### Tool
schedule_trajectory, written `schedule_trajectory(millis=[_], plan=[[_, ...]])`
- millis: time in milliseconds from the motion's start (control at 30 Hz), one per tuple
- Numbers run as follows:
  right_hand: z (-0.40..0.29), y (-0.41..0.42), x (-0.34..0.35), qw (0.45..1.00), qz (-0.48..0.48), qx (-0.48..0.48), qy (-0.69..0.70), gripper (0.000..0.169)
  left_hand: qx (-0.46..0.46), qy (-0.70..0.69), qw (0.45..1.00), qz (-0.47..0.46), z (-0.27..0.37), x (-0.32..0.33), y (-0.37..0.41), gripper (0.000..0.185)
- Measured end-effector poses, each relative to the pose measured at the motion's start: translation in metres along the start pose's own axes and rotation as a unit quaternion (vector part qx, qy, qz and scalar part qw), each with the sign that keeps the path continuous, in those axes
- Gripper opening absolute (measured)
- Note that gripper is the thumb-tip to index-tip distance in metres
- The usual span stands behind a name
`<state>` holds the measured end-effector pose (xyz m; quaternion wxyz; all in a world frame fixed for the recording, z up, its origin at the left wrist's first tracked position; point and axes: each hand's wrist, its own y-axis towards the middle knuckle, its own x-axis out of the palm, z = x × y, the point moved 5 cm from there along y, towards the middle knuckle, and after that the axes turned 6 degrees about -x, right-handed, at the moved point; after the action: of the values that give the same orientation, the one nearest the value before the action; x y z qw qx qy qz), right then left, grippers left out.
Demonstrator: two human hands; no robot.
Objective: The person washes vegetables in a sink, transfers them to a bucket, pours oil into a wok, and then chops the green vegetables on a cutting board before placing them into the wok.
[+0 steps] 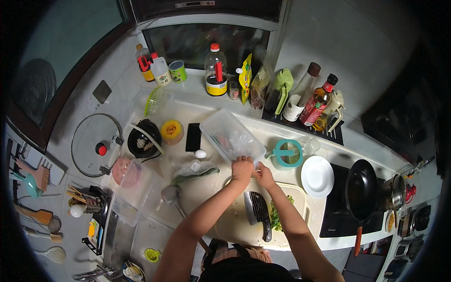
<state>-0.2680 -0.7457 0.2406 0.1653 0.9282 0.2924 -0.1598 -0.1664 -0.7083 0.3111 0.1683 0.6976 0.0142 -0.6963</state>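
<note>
My left hand (242,168) is curled over the near end of a clear plastic container (220,128). Close beside it, my right hand (264,175) has its fingers pinched at the same near corner. Some crumpled clear plastic (241,142) shows inside the container; what else it holds is blurred. Below my forearms lies a cream cutting board (229,225). On the board rest a cleaver (256,208) with a black handle and a heap of chopped green vegetables (278,218), partly hidden by my right forearm.
A teal-lidded jug (287,153) and a white plate (317,177) stand right of the container. Farther right, a black wok (362,190) sits on the cooktop (334,215). Leftward are a phone (193,137), an egg (200,154), a cut pumpkin (172,132) and a black bowl (135,135).
</note>
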Motion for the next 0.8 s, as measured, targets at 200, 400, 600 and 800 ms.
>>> schedule_trajectory(millis=[200, 400, 600, 800], plan=[[-0.007, -0.001, -0.003, 0.994, 0.013, 0.009, -0.110, 0.040, 0.008, -0.013, 1.000, 0.000, 0.002, -0.066, 0.022, 0.032], [-0.091, 0.000, -0.039, 0.952, 0.195, -0.045, -0.232, 0.057, 0.086, -0.089, 0.969, 0.215, -0.063, -0.139, 0.033, 0.022], [-0.181, 0.039, -0.013, 0.894, 0.080, -0.276, -0.345, 0.052, 0.243, -0.154, 0.940, 0.182, -0.069, -0.125, -0.002, 0.028], [-0.137, 0.034, -0.062, 0.900, 0.273, -0.142, -0.308, 0.027, -0.069, -0.312, 0.934, 0.161, -0.178, -0.030, -0.048, 0.036]])
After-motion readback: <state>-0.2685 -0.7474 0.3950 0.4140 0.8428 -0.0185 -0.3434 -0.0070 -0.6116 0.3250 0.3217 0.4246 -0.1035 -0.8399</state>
